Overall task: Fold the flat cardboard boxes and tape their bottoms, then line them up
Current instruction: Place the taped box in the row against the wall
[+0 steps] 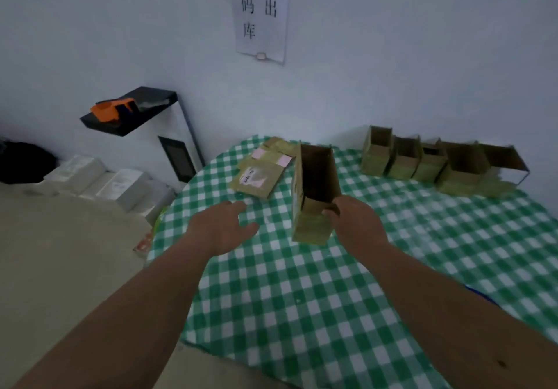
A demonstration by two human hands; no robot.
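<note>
Green-and-white checked cloth covers the round tabletop point(302, 298), which fills most of the lower view and stands against a pale wall. On that wall hangs a paper sign point(262, 11) with printed characters. To the left, beyond the tabletop's edge, a black shelf point(133, 113) carries an orange object point(112, 110), with white packages point(99, 183) on the floor below it.

Along the far right side of the tabletop a row of folded boxes point(434, 162) stands side by side, open tops up, touching one another. Near the far middle lies a stack of flat cardboard boxes point(262, 174), some bearing pink labels.

Just right of that stack, an upright box point(314, 195) stands tall and open at the top. The right hand point(353, 222) grips its near right edge, fingers curled over the cardboard. The left hand point(223, 225) hovers over the cloth with fingers spread and holding nothing, just beside the stack.
</note>
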